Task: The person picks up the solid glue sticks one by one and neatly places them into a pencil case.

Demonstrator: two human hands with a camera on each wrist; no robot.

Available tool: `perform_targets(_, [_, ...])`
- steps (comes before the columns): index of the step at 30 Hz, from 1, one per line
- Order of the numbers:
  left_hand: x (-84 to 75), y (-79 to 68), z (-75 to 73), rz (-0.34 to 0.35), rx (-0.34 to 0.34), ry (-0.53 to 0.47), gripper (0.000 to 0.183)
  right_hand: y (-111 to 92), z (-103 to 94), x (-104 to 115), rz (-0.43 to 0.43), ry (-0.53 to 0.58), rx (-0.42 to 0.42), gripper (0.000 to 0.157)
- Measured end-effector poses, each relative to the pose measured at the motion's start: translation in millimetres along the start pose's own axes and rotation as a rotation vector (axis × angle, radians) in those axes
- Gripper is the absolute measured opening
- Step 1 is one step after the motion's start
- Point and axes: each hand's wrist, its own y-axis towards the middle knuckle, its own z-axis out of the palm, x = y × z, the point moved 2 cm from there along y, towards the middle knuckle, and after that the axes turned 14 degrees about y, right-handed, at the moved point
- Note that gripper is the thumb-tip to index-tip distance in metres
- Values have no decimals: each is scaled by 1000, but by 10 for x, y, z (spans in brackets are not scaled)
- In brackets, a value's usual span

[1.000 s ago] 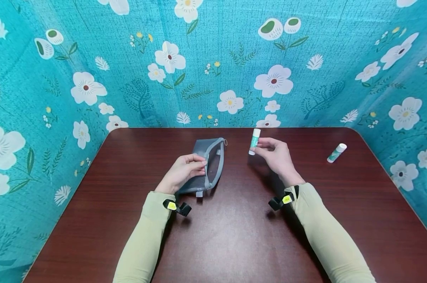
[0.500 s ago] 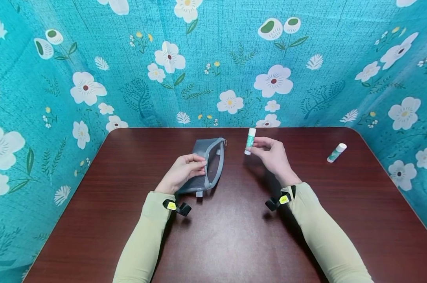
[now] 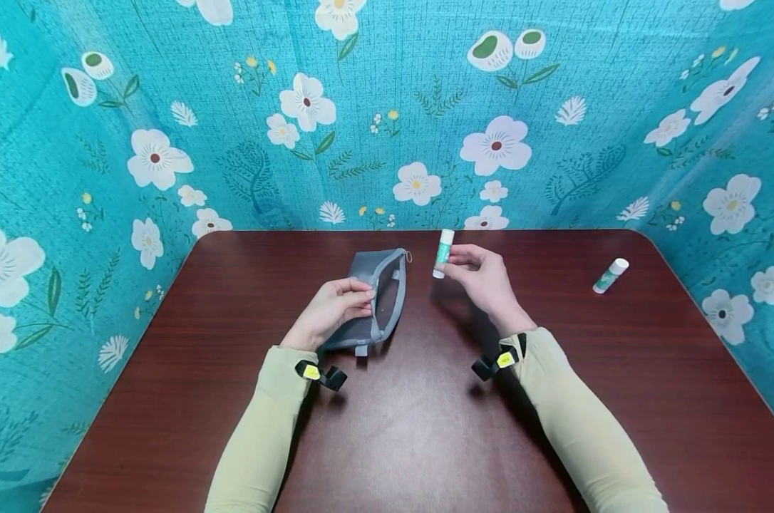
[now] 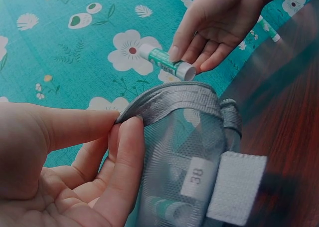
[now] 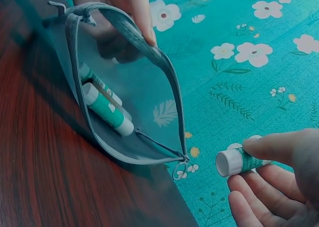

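My left hand pinches the edge of a grey mesh zip pouch between thumb and fingers, its mouth gaping to the right. Inside the pouch, the right wrist view shows a green-and-white glue stick with another partly hidden behind it. Thumb and fingers of my right hand hold a further glue stick, nearly upright, to the right of the pouch mouth. In the left wrist view this held stick appears just beyond the pouch's zip rim.
Another glue stick is on the dark wooden table, off to the right. A blue flowered cloth hangs behind the table and along both sides. A zip pull ring hangs at one end of the pouch's opening.
My right hand has moved left with the glue stick, bringing it closer to the pouch. The left hand and the pouch have stayed in place.
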Motion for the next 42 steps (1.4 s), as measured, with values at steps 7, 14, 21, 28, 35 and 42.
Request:
perform_targets(7, [5, 9, 5, -1, 1, -8, 22, 2, 61, -4, 2, 13, 24, 42])
perform_targets(14, [14, 16, 1, 2, 3, -14, 23, 5, 146, -14, 35, 38, 39, 43])
perform_targets(21, [4, 12, 2, 7, 4, -14, 23, 2, 229, -44, 44, 62, 67, 42])
perform_targets(28, [15, 12, -2, 4, 2, -15, 25, 20, 299, -106, 52, 71, 105, 41])
perform_targets(35, [31, 16, -2, -4, -10, -8, 21, 22, 359, -125, 69, 101, 107, 37])
perform_targets(42, [13, 10, 5, -5, -12, -10, 20, 15, 400, -141, 80, 74, 116, 38])
